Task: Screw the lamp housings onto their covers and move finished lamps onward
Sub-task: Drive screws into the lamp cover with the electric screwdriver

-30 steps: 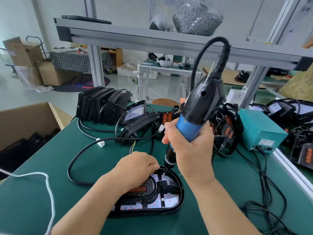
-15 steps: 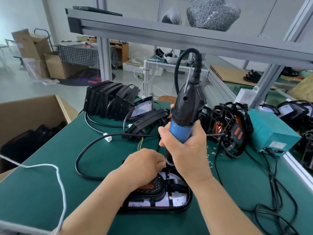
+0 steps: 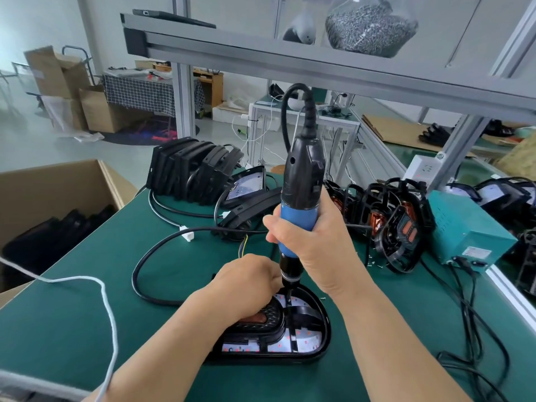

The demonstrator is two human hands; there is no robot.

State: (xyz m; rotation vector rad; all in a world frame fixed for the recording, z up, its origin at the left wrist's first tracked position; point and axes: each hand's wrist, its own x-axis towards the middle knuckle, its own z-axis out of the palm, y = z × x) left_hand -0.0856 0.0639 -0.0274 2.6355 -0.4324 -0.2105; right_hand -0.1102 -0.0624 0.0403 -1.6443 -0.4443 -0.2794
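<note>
**Head view: one lamp mid-screwing, more waiting**

The right hand (image 3: 314, 242) was clamped round the blue grip of the electric screwdriver (image 3: 301, 181). The tool stood upright with its bit down in the lamp housing (image 3: 269, 314), which sat in its cover (image 3: 325, 326) near the front of the green bench (image 3: 87, 300). The left hand (image 3: 246, 285) lay curled over the housing, holding it steady. This lamp looked unfinished. Black lamps (image 3: 191, 166) stood in a row at the back, apparently done. Open housings (image 3: 388, 236) on the right seemingly still needed screwing.

The person shows bare forearms (image 3: 391, 329) and bare hands (left hand (image 3: 246, 288), right hand (image 3: 313, 242)).
</note>
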